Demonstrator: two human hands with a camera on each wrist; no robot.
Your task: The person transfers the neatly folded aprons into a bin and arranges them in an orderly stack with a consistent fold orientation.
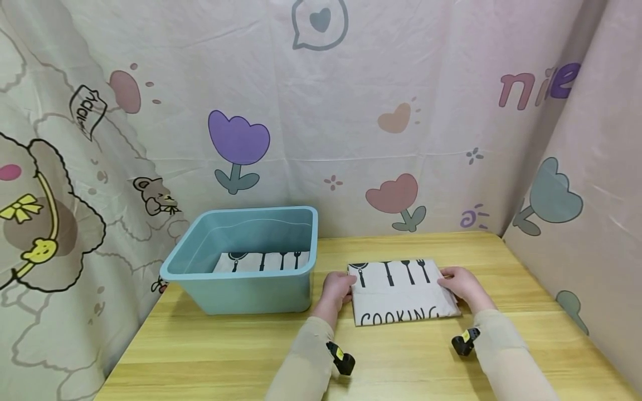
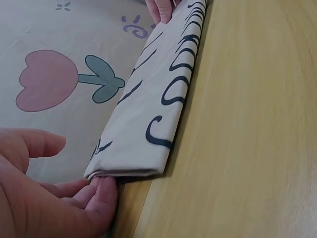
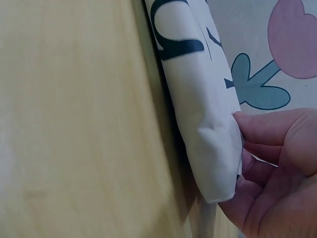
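A folded white cloth with black utensil prints and the word COOKING lies on the table between both hands. At its left end is my left hand; its fingertips tuck under the folded edge. The thumb stands raised, apart from the cloth in the left wrist view. My right hand pinches the right side, thumb on top and fingers below. That end of the cloth looks puffy and creased in the right wrist view. Fingertips beneath the cloth are hidden.
Left of the cloth stands a blue plastic bin. Inside it lies a similar printed white cloth. The wooden table meets a printed curtain at the back and sides.
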